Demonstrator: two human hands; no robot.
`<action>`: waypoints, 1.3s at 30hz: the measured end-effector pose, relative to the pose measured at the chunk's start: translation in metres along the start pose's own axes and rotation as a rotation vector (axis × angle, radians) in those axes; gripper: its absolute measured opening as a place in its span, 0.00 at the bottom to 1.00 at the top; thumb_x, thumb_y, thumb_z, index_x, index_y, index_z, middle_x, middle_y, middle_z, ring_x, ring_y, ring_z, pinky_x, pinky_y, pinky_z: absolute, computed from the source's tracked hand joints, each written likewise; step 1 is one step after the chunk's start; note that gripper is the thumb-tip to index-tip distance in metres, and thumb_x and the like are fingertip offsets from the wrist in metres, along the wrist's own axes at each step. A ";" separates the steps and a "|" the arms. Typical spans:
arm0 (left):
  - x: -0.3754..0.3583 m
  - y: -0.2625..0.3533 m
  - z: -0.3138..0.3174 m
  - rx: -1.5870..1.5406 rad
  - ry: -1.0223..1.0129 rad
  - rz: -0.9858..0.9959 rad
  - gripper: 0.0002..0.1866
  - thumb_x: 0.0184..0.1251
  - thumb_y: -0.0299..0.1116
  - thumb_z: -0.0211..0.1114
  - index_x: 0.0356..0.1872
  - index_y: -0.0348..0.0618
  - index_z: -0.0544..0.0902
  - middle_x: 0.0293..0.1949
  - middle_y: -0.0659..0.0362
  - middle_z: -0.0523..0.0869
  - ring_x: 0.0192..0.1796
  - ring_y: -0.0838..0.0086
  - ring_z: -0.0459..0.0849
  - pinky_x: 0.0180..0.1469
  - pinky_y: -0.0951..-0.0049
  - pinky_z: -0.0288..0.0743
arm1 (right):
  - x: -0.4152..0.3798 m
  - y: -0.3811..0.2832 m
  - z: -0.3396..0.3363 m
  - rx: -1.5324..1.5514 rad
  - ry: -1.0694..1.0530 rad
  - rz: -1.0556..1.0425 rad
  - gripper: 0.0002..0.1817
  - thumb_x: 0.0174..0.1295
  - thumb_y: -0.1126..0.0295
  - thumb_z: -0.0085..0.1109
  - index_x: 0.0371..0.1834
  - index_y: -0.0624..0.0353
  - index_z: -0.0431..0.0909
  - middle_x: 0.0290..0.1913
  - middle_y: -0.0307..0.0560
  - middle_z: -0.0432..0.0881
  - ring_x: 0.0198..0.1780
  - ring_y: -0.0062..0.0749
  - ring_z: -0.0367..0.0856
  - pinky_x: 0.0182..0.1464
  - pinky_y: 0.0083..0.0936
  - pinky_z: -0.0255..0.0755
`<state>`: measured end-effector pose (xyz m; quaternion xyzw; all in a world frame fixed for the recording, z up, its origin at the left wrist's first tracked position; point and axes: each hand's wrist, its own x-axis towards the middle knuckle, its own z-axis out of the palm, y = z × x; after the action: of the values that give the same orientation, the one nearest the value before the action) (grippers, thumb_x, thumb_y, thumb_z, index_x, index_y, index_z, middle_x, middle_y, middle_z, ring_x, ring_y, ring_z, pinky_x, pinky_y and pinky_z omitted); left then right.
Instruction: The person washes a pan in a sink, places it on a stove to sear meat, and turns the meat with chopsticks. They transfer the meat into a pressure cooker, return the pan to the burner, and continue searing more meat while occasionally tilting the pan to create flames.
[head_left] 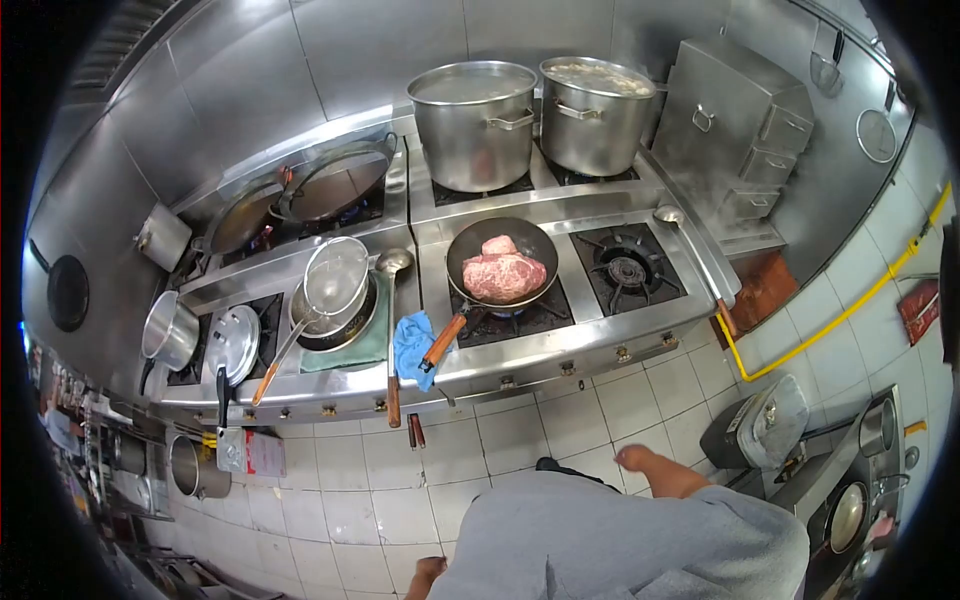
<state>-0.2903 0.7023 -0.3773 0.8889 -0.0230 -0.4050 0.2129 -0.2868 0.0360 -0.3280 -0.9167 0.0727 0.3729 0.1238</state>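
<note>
My right hand (634,457) hangs over the floor in front of the stove, its fingers curled in and nothing seen in it. Low in the view is my left hand (430,568), small and also curled, with no object showing. Both hands are apart from the stove. Nearest ahead, a frying pan (463,240) with a wooden handle sits on a front burner. Two pieces of raw meat (503,277) lie in it, one large and one small. Beside the pan handle is a crumpled blue cloth (412,345).
Two big stockpots (474,140) stand at the back. Woks (335,182), a strainer (335,277), ladles (395,262) and a lidded pan (232,345) occupy the left. Long handles jut past the stove's front edge. A lined bin (757,425) and yellow pipe (835,313) are right.
</note>
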 end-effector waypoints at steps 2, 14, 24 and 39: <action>0.009 -0.006 -0.028 -0.280 0.071 -0.214 0.08 0.64 0.34 0.61 0.38 0.41 0.80 0.33 0.51 0.85 0.33 0.64 0.83 0.33 0.67 0.75 | -0.018 0.003 0.037 -0.077 -0.184 0.043 0.27 0.68 0.47 0.39 0.47 0.55 0.83 0.52 0.55 0.81 0.55 0.52 0.78 0.58 0.42 0.70; 0.089 0.076 -0.150 0.428 0.121 -0.049 0.07 0.60 0.36 0.66 0.37 0.47 0.85 0.39 0.57 0.88 0.41 0.71 0.86 0.39 0.68 0.80 | -0.043 -0.013 0.084 0.198 0.009 0.332 0.30 0.66 0.47 0.41 0.41 0.63 0.84 0.49 0.60 0.82 0.53 0.54 0.79 0.56 0.43 0.71; 0.098 0.061 -0.123 1.013 -0.035 -0.039 0.12 0.60 0.37 0.59 0.40 0.56 0.89 0.45 0.63 0.88 0.48 0.69 0.87 0.43 0.66 0.81 | -0.062 -0.022 0.106 0.344 -0.061 0.484 0.29 0.64 0.46 0.49 0.50 0.63 0.81 0.57 0.60 0.78 0.60 0.50 0.76 0.61 0.39 0.70; 0.024 0.059 -0.084 0.923 -0.205 -0.184 0.12 0.61 0.36 0.58 0.39 0.55 0.89 0.47 0.62 0.88 0.49 0.70 0.86 0.46 0.73 0.78 | -0.036 0.015 0.090 0.135 -0.004 0.301 0.31 0.67 0.45 0.38 0.42 0.61 0.84 0.49 0.59 0.82 0.53 0.53 0.79 0.57 0.43 0.71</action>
<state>-0.2053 0.6742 -0.3217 0.8444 -0.1426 -0.4551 -0.2439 -0.3756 0.0482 -0.3674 -0.8843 0.2338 0.3835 0.1279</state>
